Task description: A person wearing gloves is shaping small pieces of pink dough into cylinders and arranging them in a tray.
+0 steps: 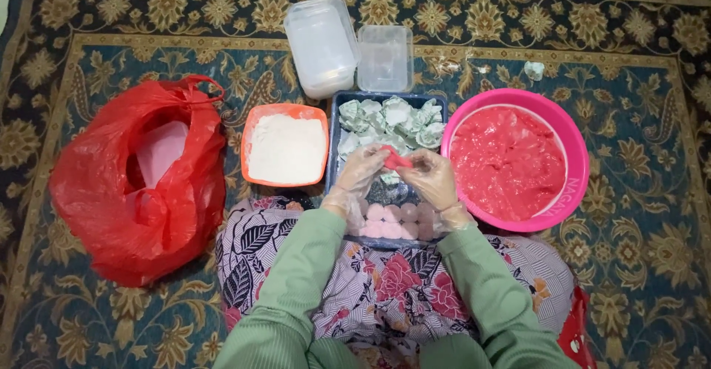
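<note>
I see both gloved hands, left hand (pixel 361 170) and right hand (pixel 432 178), pinching a red dough piece (pixel 398 160) over the blue tray (pixel 332 143).

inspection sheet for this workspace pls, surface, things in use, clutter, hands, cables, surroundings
surface: patterned carpet in dark blue and gold, person seated on it
job's things: small red dough piece pinched between both hands; pink bowl of red dough at right; blue tray holding pale green wrappers and pink balls; orange tub of white flour
clutter: red plastic bag at left; clear plastic container and lid behind the tray; small scrap on the carpet
grippers: left hand and right hand in clear gloves, over the tray
cables: nothing seen
surroundings: light floor at the top edge
</note>
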